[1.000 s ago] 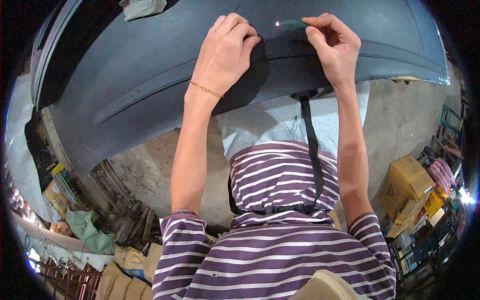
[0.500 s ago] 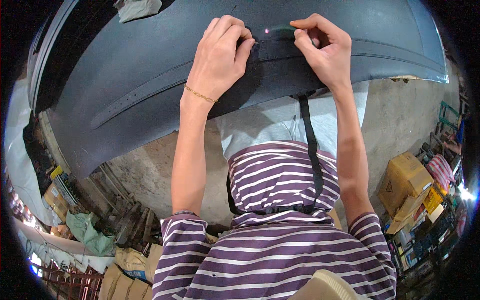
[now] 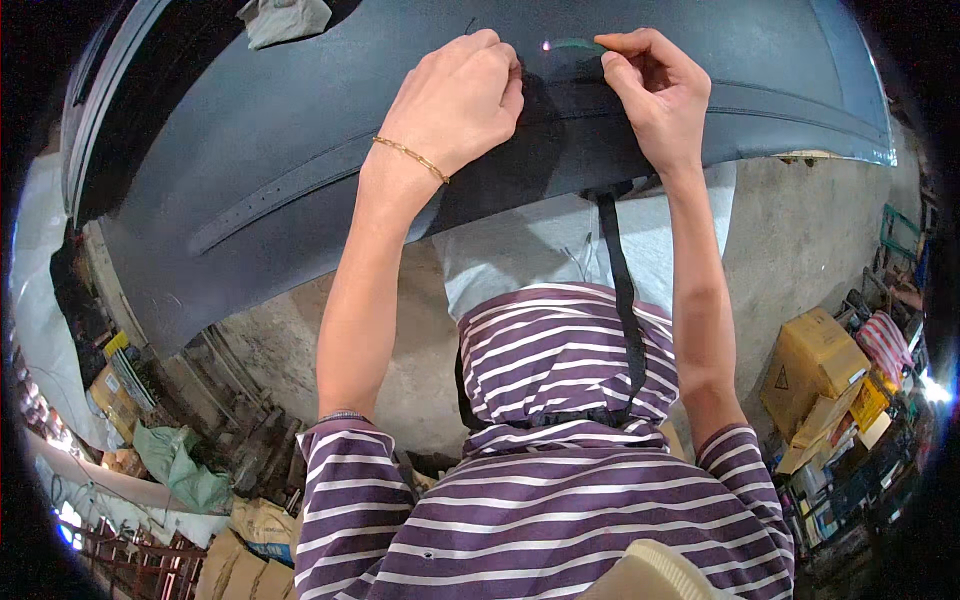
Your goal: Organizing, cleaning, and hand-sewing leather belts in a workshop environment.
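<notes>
A long dark strap with a row of small holes near its left end, likely a belt, lies curved across a dark grey work surface. My left hand is closed over the strap's middle, knuckles up; its fingertips and anything in them are hidden. Just above its knuckles a thin dark line shows, thread or needle, I cannot tell which. My right hand is closed in a pinch, thumb and index finger almost meeting, beyond the strap. Whatever lies between those fingertips is too small to make out.
A crumpled pale cloth lies at the far left of the surface. On the floor at the right stand an open cardboard box and a red-striped bag. A green sack and cardboard pieces lie at the lower left.
My left hand has turned over, so its back now faces up and its thumb is less visible; its elbow has swung outward left. My right hand has shifted only slightly.
</notes>
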The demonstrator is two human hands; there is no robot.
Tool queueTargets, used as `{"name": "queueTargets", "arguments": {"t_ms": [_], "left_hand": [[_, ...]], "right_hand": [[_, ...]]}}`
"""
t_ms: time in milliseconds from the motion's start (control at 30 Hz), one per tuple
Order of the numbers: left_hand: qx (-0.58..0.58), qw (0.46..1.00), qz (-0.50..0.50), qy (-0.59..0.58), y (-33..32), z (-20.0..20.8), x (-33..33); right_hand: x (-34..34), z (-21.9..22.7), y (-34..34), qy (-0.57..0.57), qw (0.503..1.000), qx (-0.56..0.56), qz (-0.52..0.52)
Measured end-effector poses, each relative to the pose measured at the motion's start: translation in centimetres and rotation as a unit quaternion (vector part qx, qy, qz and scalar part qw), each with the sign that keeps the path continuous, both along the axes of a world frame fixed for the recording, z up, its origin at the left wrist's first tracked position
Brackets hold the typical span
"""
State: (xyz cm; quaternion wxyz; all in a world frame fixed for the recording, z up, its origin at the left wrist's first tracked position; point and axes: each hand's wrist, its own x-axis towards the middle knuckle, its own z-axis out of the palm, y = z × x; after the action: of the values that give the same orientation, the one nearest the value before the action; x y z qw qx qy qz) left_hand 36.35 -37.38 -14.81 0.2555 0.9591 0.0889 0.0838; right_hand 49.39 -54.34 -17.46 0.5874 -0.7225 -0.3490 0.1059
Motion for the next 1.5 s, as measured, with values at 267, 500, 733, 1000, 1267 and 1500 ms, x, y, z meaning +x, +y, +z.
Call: {"name": "queueTargets", "arguments": {"t_ms": [267,500,733,1000,1267,1500], "left_hand": [[-0.007,0.998,-0.026,-0.049,-0.4,-1.1,-1.4],[0.017,0.991,0.023,-0.127,-1.4,-2.2,-1.7],[0.022,0.989,0.017,-0.147,-1.3,-2.7,-1.8],[0.023,0.989,0.019,-0.144,-1.4,-2.6,-1.7],[0.027,0.989,0.014,-0.147,-1.3,-2.9,-1.7],[0.011,0.988,0.018,-0.153,-1.3,-2.5,-1.8]], "right_hand": [[-0.7,0.9,0.2,0.026,0.999,-0.013,0.015],[-0.6,0.6,0.6,-0.041,0.998,-0.036,0.038],[-0.6,0.9,0.6,-0.091,0.993,-0.040,0.063],[-0.6,0.9,0.7,-0.108,0.991,-0.051,0.067],[-0.7,0.9,0.8,-0.105,0.991,-0.050,0.069],[-0.6,0.6,0.6,-0.098,0.992,-0.038,0.071]]}}
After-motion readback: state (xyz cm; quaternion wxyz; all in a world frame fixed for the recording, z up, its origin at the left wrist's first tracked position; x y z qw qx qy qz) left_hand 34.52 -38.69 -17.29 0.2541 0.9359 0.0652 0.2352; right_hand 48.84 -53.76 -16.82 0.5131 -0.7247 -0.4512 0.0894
